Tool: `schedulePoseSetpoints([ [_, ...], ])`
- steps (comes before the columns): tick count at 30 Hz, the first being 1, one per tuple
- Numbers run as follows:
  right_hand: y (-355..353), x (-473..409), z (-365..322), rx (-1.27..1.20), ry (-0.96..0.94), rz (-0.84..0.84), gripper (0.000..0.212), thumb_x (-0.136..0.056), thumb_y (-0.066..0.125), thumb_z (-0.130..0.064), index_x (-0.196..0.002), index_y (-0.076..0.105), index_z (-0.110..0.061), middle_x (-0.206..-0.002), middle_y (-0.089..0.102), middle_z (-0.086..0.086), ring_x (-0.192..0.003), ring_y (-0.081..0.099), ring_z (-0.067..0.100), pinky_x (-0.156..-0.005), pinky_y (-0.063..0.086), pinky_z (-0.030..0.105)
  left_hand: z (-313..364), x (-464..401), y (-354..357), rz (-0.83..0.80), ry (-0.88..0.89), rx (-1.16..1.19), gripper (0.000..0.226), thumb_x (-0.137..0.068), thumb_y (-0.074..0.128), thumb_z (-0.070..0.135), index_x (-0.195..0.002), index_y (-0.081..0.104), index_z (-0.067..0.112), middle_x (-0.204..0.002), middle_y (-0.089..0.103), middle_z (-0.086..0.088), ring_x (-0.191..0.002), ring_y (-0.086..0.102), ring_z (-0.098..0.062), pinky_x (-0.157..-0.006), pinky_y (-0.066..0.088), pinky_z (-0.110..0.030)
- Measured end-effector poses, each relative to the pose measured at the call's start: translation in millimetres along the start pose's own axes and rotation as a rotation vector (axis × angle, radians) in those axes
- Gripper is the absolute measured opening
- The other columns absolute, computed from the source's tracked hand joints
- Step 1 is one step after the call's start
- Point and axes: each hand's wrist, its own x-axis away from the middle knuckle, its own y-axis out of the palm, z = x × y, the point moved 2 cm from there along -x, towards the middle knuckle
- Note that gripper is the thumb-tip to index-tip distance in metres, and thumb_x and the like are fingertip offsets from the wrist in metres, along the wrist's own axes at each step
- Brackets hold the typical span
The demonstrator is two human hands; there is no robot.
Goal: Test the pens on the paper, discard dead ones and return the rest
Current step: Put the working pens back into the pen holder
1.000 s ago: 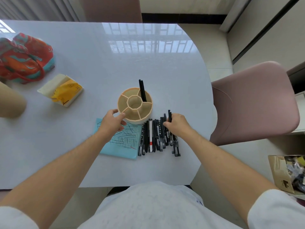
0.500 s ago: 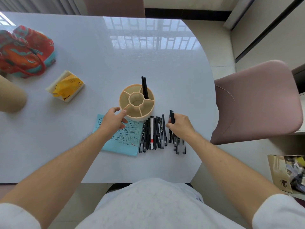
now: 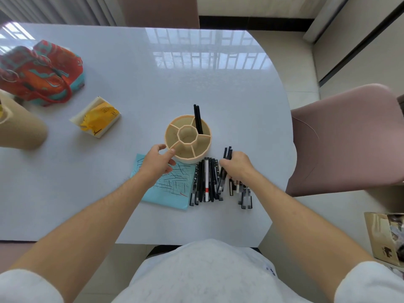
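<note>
paper (image 3: 166, 189), blue and scribbled, lies under the left hand (image 3: 158, 164), whose thumb and fingers touch the pen holder (image 3: 188, 138) wall. loose pens (image 3: 205, 180) lie between the hands. right hand (image 3: 237, 167) curls around black pens (image 3: 227, 152), their ends poking past the fingers.

A glossy white table (image 3: 153, 84) with a rounded right end carries everything. Near its front edge lies a blue paper (image 3: 168, 189) covered in pen strokes, and touching its right side a row of pens (image 3: 206, 180) lies side by side. Just behind them stands a beige round holder (image 3: 188, 138) with 2 black pens (image 3: 197, 119) upright in a rear compartment. Far left sit a red and teal bag (image 3: 41, 73), a tan rounded object (image 3: 19, 127) and a yellow tissue pack (image 3: 97, 117).
</note>
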Motion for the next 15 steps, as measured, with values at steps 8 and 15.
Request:
schedulePoseSetpoints([
  [8, -44, 16, -55, -0.738, -0.269, 0.059, 0.005, -0.086, 0.063, -0.013, -0.082, 0.066, -0.013, -0.069, 0.071, 0.013, -0.054, 0.067, 0.028, -0.053, 0.059, 0.036, 3, -1, 1, -0.012, -0.003, -0.001, 0.042, -0.095, 0.061, 0.039, -0.131, 0.05, 0.022, -0.087, 0.074, -0.009, -0.063, 0.063, -0.017, -0.064, 0.054, -0.033],
  [15, -19, 6, -80, -0.447, -0.31, 0.165, 0.007, -0.085, 0.064, -0.012, -0.087, 0.069, -0.007, -0.068, 0.075, 0.009, -0.059, 0.074, 0.027, -0.058, 0.065, 0.043, 5, 1, 1, -0.02, 0.008, -0.022, 0.042, -0.095, 0.062, 0.036, -0.132, 0.049, 0.021, -0.089, 0.074, -0.009, -0.067, 0.065, -0.017, -0.065, 0.054, -0.032],
])
